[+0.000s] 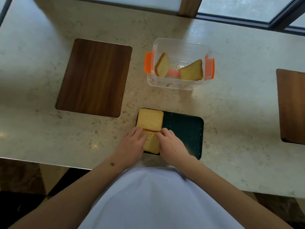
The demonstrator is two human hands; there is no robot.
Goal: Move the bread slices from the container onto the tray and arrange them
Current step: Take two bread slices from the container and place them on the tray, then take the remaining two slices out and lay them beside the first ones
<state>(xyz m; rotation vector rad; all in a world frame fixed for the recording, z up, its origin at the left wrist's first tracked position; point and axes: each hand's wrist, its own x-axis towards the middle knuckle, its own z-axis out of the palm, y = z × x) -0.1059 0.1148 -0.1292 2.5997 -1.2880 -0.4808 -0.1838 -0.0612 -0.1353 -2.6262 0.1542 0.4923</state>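
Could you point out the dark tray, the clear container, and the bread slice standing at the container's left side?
Dark tray (183,129): head view, on its bare surface right of the bread.
Clear container (181,42): head view, on its far wall.
Left bread slice (162,65): head view, on its cut face.

Two slices (149,119) lie on the tray's (184,129) left; container (179,63) stands behind it.

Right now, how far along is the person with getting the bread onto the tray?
About halfway. One square golden bread slice already lies flat at the far left of the dark green rectangular tray. The left hand and right hand are settling a second slice just below it. Two slices, left and right, lean inside the clear plastic container with orange clips.
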